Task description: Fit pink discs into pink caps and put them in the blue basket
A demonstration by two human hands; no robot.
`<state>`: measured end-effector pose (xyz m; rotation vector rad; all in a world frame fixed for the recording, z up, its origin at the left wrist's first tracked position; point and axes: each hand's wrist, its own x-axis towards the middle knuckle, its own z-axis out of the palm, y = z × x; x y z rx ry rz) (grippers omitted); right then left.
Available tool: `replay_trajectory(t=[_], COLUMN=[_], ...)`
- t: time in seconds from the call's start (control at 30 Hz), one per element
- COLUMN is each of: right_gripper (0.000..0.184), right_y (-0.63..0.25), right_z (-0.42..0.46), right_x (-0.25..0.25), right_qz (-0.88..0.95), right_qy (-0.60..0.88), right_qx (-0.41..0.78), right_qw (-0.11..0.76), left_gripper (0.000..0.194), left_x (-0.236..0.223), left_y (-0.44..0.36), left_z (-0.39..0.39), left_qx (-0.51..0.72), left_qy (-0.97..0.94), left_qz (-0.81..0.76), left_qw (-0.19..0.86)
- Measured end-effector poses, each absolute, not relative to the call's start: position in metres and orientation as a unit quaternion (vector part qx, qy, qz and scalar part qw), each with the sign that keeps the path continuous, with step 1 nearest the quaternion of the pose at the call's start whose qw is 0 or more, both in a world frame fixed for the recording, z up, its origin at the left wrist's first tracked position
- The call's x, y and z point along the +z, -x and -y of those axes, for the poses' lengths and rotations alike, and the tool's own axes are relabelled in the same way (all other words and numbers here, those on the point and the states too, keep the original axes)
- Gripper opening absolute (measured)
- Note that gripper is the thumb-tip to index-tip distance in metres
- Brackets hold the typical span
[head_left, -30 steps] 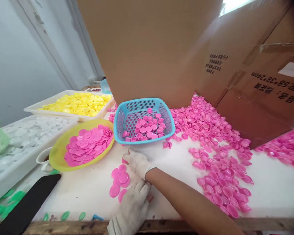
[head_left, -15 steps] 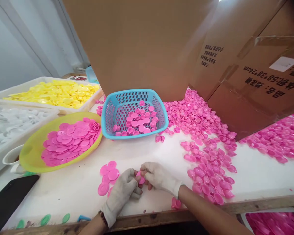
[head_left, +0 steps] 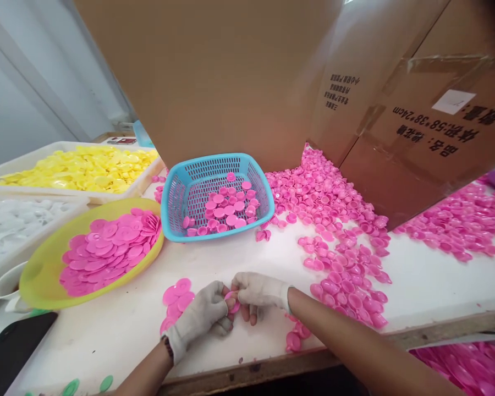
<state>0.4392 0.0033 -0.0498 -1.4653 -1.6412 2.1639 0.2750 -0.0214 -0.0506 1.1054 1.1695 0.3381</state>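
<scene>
My left hand [head_left: 207,311] and my right hand [head_left: 259,291], both in pale fingerless gloves, meet above the white table near its front edge. Their fingertips pinch a small pink disc [head_left: 231,302] from both sides; fingers cover part of it, and whether a cup is joined to it I cannot tell. Several loose pink discs [head_left: 178,297] lie just left of my left hand. Beneath my right forearm are a few small pink cups [head_left: 293,341]. Farther back, a blue basket [head_left: 218,237] contains pink cups with discs on them.
At left, a yellow bowl [head_left: 37,289] is heaped with pink discs, beside a white cup [head_left: 2,286] and a black phone [head_left: 18,349]. Trays of yellow pieces [head_left: 91,168] and white pieces [head_left: 20,223] stand behind. Pink cups [head_left: 334,209] spread rightward along cardboard boxes [head_left: 231,82].
The view has shifted slightly, so the table things sit a little farther left. Both hands keep their pinch on the disc. At the far right edge, part of another person's hand has appeared.
</scene>
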Motion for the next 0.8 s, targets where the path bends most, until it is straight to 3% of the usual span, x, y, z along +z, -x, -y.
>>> replay_trajectory(t=[0.33,0.53,0.8], right_gripper=[0.009,0.032,0.021], right_y=[-0.44,-0.444,-0.427], right_z=[-0.024,-0.016,-0.004], right_x=[-0.049,-0.062,-0.051], right_qz=[0.511,0.515,0.552], right_qy=[0.449,0.402,0.478], right_qx=[0.732,0.757,0.683], right_qw=[-0.024,-0.002,-0.021], left_gripper=[0.048,0.043,0.017], left_x=[-0.052,-0.049,-0.043], left_y=[-0.267,-0.264,-0.27], left_z=[0.016,0.013,0.004], left_qx=[0.113,0.103,0.09], left_qy=[-0.513,-0.511,-0.524], left_qz=[-0.526,-0.507,-0.574], left_qw=[0.669,0.686,0.623])
